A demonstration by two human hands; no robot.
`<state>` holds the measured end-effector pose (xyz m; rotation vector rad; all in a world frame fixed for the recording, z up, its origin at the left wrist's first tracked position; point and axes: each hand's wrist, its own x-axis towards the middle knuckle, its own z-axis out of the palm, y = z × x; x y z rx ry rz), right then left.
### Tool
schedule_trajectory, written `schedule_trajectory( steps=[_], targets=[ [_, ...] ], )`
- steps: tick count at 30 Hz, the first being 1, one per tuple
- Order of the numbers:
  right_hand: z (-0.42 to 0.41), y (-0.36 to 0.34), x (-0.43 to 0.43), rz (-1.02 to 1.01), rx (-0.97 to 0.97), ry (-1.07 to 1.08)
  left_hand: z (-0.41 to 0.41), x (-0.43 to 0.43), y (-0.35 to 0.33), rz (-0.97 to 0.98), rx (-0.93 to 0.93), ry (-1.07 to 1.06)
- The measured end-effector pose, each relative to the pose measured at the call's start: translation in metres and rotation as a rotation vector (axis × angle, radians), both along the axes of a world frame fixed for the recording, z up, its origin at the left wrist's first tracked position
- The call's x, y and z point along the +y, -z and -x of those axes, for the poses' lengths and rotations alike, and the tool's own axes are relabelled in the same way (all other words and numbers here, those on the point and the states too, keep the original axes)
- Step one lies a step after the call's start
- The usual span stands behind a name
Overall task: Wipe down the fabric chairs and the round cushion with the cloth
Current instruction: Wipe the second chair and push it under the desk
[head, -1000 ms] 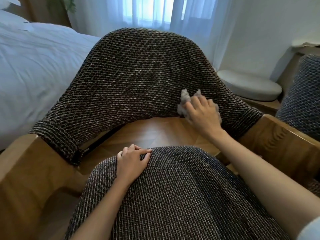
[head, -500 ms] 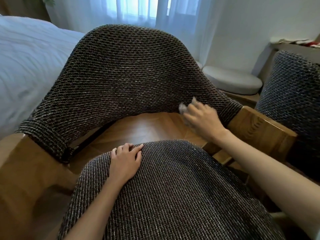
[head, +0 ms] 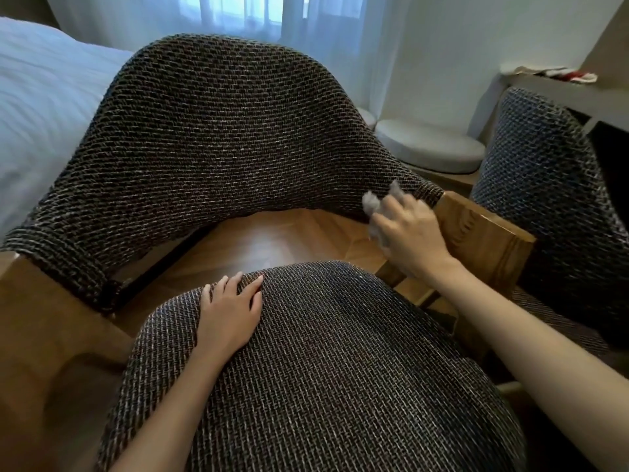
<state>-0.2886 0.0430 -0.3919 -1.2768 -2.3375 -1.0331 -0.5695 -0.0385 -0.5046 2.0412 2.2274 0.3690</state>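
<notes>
At centre right of the frame the right hand [head: 408, 236] curls its fingers round a bunched grey cloth [head: 372, 201] and presses it on the low end of the chair backrest [head: 221, 131], just beside the wooden armrest [head: 483, 229]. The left hand [head: 228, 315] lies flat, fingers straight, on the seat [head: 323, 369] at lower centre. With so little cloth showing past the fingers, a stroke may skip weave or knock knuckles on wood; the round cushion [head: 429, 148], upper right, lies well apart.

Dark tweed chair [head: 218, 137], grey cloth [head: 372, 201] bunched at backrest's right end, pale round cushion [head: 429, 148] behind.
</notes>
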Motion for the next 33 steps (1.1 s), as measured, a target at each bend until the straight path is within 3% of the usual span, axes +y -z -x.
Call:
schedule_trajectory(
  steps=[3,8,10,15,18,23,28,33],
  targets=[
    [-0.005,0.006,-0.016,0.11,-0.031,-0.031,-0.004,-0.007,-0.001,0.035,0.012,0.008],
    [-0.017,-0.039,-0.026,-0.149,0.171,0.071,-0.017,-0.018,0.0,0.085,0.032,0.026],
    [-0.021,-0.03,-0.025,-0.169,0.147,0.094,-0.019,-0.02,0.0,0.089,0.04,0.034],
    [-0.022,0.045,-0.031,0.07,0.073,0.071,-0.021,-0.031,-0.002,0.091,0.027,0.074],
    [-0.019,0.068,-0.03,0.105,0.13,-0.01,-0.022,-0.043,-0.004,0.098,0.024,0.095],
    [-0.025,0.031,-0.043,0.075,-0.006,-0.024,-0.025,-0.053,-0.006,0.111,0.04,0.093],
    [-0.043,-0.037,-0.062,-0.183,0.159,0.039,-0.04,-0.055,-0.008,0.147,0.001,0.059],
    [-0.056,-0.016,-0.073,-0.144,0.123,0.105,-0.064,-0.06,-0.009,0.149,0.014,0.099]
  ],
)
